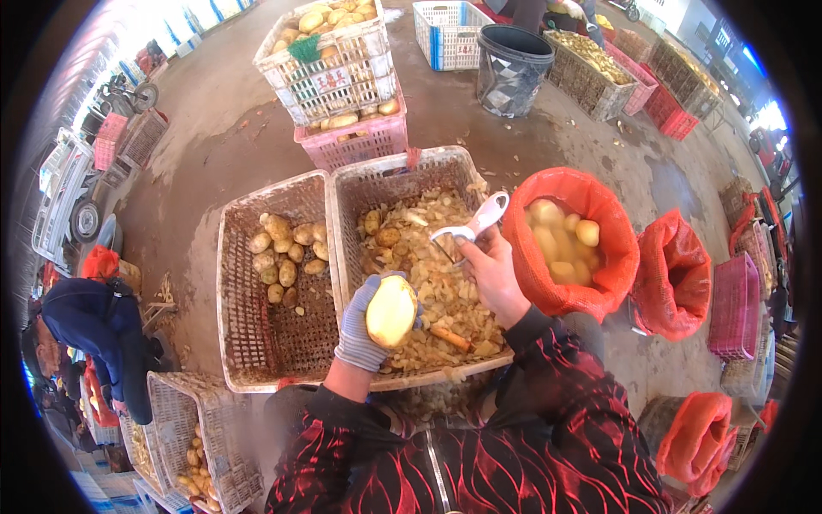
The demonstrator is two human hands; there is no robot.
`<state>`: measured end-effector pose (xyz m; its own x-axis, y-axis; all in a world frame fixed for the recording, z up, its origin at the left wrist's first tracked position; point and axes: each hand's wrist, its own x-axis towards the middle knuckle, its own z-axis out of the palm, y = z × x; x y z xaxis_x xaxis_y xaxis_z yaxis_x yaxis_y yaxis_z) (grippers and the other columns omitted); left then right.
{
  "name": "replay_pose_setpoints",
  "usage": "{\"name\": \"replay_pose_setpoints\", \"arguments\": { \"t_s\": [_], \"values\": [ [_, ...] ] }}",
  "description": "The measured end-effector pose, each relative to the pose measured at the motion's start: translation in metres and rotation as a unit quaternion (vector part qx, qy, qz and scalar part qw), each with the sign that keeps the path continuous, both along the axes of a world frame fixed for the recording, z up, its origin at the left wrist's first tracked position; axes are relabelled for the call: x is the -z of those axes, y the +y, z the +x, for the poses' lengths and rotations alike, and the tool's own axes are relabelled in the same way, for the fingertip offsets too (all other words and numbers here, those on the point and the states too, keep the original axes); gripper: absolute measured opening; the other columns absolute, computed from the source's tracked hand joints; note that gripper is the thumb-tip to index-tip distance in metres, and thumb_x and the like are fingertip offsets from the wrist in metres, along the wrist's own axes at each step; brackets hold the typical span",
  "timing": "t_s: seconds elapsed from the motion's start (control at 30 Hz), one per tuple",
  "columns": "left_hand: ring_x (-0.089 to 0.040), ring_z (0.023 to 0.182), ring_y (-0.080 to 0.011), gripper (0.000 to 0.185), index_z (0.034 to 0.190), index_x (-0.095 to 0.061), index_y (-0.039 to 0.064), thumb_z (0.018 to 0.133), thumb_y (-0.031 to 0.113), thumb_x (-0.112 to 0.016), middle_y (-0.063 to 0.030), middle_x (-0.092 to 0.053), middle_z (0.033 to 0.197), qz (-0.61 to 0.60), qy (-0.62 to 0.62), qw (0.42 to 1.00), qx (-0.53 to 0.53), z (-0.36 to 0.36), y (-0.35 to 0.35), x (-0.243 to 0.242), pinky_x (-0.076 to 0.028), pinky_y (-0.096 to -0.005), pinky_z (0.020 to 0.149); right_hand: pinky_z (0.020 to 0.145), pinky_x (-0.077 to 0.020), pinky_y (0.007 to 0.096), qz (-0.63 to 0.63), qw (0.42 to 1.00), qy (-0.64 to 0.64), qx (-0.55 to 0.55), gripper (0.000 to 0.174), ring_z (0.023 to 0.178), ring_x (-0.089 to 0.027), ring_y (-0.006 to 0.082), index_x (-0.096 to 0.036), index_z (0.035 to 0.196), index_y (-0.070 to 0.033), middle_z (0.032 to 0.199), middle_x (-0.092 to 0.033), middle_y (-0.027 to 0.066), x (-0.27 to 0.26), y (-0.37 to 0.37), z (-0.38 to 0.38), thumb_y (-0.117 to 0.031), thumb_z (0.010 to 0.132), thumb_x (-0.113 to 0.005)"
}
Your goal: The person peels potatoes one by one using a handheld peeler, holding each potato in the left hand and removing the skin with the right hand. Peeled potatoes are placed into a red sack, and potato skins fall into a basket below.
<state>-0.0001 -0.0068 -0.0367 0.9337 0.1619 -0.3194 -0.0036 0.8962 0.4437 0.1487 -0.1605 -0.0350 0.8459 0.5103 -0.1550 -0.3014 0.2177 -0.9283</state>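
Note:
My left hand [365, 331], in a grey knitted glove, is closed around a large, mostly peeled potato [391, 311]. In my bare right hand [493, 273] is a white-handled peeler [478, 221], its blade end pointing left, apart from the potato. Both hands are above a plastic crate full of potato peelings [427, 283], where a few unpeeled potatoes [388, 237] also lie. To the left, a second crate [276, 344] holds several small unpeeled potatoes [287, 275]. On the right, a container lined with a red mesh sack [523, 241] holds peeled potatoes [564, 241] in cloudy liquid.
Beyond the peelings stand stacked crates of potatoes [334, 80] and a black bucket [514, 70]. Another red sack [674, 276] is at right. A bent-over person [96, 334] is at far left, near more crates [199, 437]. Another person [568, 9] is partly visible at the top.

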Motion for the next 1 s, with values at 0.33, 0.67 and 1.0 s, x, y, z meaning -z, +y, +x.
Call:
{"name": "replay_pose_setpoints", "arguments": {
  "t_s": [0.33,0.67,1.0],
  "values": [
    [-0.066,0.078,-0.0297,0.045,0.111,-0.055,-0.003,0.089,0.036,-0.058,-0.0172,-0.064,0.092,0.076,-0.049,0.996,0.020,-0.003,-0.004,-0.010,-0.057,-0.0393,0.066,0.058,-0.0429,0.0211,-0.008,1.000,0.000,-0.023,0.019,0.069,-0.055,0.0057,-0.053,0.103,-0.003,0.083,-0.060,0.0013,0.008,-0.004,-0.005,-0.001,0.086,-0.061],
    [-0.061,0.084,-0.0244,0.043,0.114,-0.054,0.012,0.092,0.048,-0.048,-0.0073,-0.063,0.095,-0.067,0.137,0.988,0.011,0.003,-0.015,0.016,-0.051,-0.0445,0.068,0.066,-0.0450,0.0212,-0.014,0.994,-0.093,-0.050,0.019,0.076,-0.055,0.0058,-0.050,0.105,0.001,0.088,-0.059,0.0015,-0.008,0.009,-0.070,0.000,0.088,-0.058],
    [-0.065,0.078,-0.0222,0.034,0.102,-0.059,0.006,0.091,0.038,-0.057,-0.0080,-0.066,0.090,-0.138,0.017,0.990,-0.012,-0.005,-0.011,0.024,-0.055,-0.0348,0.071,0.075,-0.0485,0.0255,-0.006,0.961,-0.214,-0.173,0.030,0.088,-0.059,0.0101,-0.049,0.115,-0.001,0.102,-0.061,0.0054,-0.025,0.002,-0.099,0.003,0.086,-0.058]
  ]
}}
